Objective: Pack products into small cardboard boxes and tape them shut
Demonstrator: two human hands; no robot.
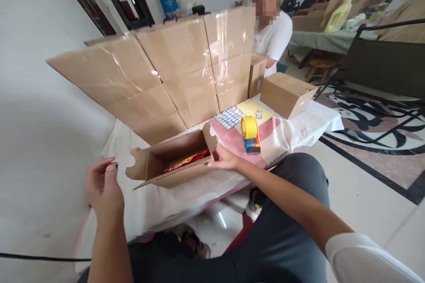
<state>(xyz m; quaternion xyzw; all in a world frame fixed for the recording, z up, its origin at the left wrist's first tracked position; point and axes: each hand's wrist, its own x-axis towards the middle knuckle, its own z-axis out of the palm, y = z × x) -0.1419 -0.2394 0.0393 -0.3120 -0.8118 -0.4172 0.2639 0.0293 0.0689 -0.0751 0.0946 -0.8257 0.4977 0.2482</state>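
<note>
An open cardboard box (186, 176) stands on the cloth-covered table, its end flaps with notched corners sticking up. Inside it lies a shiny red-and-yellow packet (189, 159), partly hidden by the front wall. My right hand (224, 158) holds the box at its right end, thumb along the front side and some fingers hidden behind the flap. To the left of the box, apart from it, my left hand (106, 190) hovers with loosely curved fingers, the thumb apart from them. I see nothing held in it. A tape dispenser with a yellow roll (250, 132) stands right of my right hand.
A tall cardboard partition (186, 75) rises behind the box. A closed carton (285, 93) sits at the table's right end, near a yellow patterned sheet (257, 110). Another person (274, 35) sits beyond the partition. The wall (43, 141) is close on my left.
</note>
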